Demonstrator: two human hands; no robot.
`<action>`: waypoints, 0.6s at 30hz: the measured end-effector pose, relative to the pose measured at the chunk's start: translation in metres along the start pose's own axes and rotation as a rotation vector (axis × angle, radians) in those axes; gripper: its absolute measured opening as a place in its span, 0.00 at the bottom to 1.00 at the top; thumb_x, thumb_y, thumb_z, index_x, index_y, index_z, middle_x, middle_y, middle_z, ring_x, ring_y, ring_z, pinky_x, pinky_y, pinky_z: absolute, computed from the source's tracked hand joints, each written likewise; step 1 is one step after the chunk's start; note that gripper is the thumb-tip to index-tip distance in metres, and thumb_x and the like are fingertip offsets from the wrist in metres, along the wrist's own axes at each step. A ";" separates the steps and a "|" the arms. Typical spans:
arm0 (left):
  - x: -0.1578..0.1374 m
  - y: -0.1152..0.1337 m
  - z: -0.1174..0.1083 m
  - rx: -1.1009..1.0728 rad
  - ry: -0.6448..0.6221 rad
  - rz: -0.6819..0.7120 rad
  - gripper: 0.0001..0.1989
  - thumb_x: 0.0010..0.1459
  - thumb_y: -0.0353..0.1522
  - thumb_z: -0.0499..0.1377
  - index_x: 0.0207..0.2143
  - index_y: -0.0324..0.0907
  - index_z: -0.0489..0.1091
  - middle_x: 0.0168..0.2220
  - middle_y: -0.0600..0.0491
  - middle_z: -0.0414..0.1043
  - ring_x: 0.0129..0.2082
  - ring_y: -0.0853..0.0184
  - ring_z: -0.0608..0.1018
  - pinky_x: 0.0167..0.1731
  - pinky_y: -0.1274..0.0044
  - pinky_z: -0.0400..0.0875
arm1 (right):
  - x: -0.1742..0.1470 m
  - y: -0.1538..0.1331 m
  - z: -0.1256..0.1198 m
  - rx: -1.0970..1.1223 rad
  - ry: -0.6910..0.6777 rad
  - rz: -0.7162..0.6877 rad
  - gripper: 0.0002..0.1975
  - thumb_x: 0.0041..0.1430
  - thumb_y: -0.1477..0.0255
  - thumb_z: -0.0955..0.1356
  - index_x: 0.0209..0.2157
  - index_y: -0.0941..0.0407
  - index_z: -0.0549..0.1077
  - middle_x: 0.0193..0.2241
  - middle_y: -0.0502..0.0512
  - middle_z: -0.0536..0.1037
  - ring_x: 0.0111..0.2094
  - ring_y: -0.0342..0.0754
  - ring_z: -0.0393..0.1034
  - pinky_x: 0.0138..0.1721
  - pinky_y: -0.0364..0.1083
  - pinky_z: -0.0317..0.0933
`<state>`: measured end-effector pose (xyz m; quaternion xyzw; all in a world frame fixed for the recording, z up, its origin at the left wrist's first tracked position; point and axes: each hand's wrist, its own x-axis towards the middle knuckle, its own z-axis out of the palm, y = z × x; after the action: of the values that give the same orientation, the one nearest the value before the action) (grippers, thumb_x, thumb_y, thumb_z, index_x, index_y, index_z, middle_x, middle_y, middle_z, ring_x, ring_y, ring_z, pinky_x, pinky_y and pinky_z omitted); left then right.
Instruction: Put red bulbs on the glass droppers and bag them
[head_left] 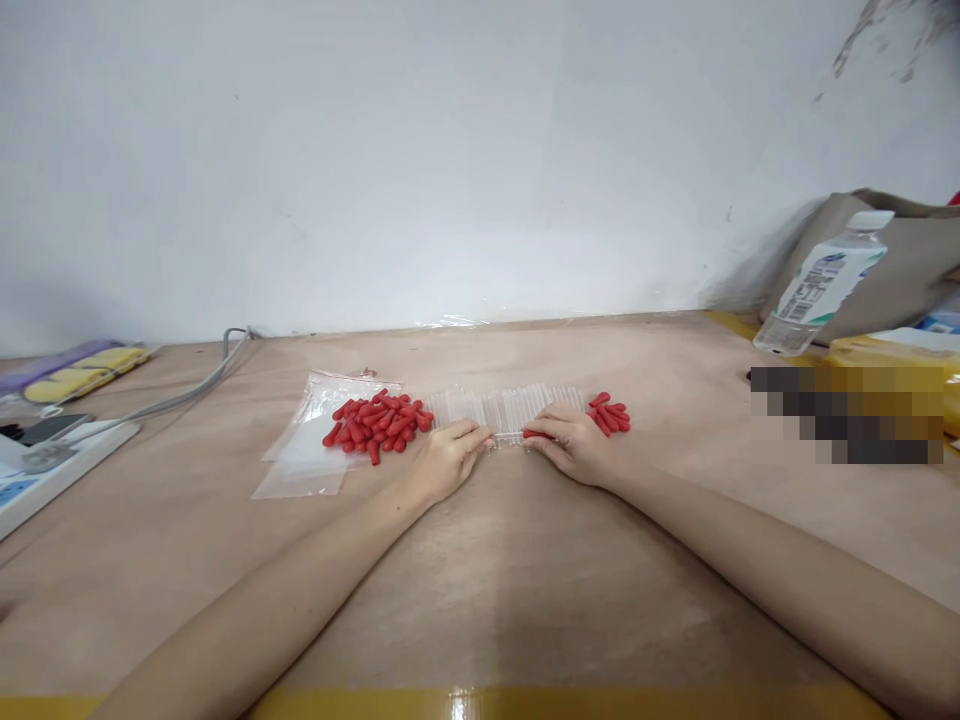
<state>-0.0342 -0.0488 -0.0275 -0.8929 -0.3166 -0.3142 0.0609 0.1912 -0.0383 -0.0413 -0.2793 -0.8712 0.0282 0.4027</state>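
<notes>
My left hand [450,458] pinches one end of a thin clear dropper tube [508,435]. In my right hand [574,445] is a red rubber dropper bulb [536,434], level with the tube's other end. Bulb and tube meet or nearly meet; I cannot tell how far one sits in the other. Behind both hands lies a row of clear dropper tubes [502,405], side by side. A heap of red bulbs [379,420] rests left of my left hand, partly on clear plastic bags [300,450]. Several more red bulbs [611,412] lie just beyond my right hand.
At the far left are a white power strip [67,470] with a grey cable [210,372] and a yellow and purple pack [82,372]. A tilted plastic bottle [825,280] leans by a grey bag [915,260] at right, near a yellow package [885,350]. A wall closes off the back.
</notes>
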 end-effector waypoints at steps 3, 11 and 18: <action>0.001 -0.001 0.001 0.004 0.002 0.019 0.12 0.61 0.30 0.49 0.39 0.36 0.71 0.29 0.49 0.71 0.27 0.70 0.74 0.26 0.80 0.68 | 0.001 -0.001 -0.001 -0.005 -0.042 -0.007 0.07 0.59 0.73 0.63 0.33 0.58 0.72 0.27 0.55 0.72 0.30 0.46 0.65 0.32 0.45 0.62; 0.001 -0.003 0.008 -0.048 0.032 0.037 0.12 0.61 0.29 0.49 0.40 0.37 0.70 0.29 0.50 0.71 0.25 0.72 0.72 0.25 0.82 0.66 | 0.006 -0.003 -0.003 -0.042 -0.103 -0.035 0.08 0.60 0.72 0.61 0.32 0.58 0.71 0.27 0.56 0.70 0.30 0.46 0.64 0.32 0.45 0.61; 0.001 -0.003 0.008 -0.051 0.031 0.042 0.11 0.60 0.27 0.49 0.39 0.36 0.70 0.28 0.50 0.70 0.25 0.72 0.71 0.24 0.82 0.66 | 0.008 -0.001 0.003 -0.086 -0.099 -0.090 0.10 0.61 0.71 0.60 0.32 0.59 0.70 0.26 0.56 0.69 0.29 0.46 0.63 0.31 0.45 0.60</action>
<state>-0.0315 -0.0431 -0.0340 -0.8957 -0.2887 -0.3346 0.0496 0.1842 -0.0346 -0.0369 -0.2550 -0.9023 -0.0135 0.3475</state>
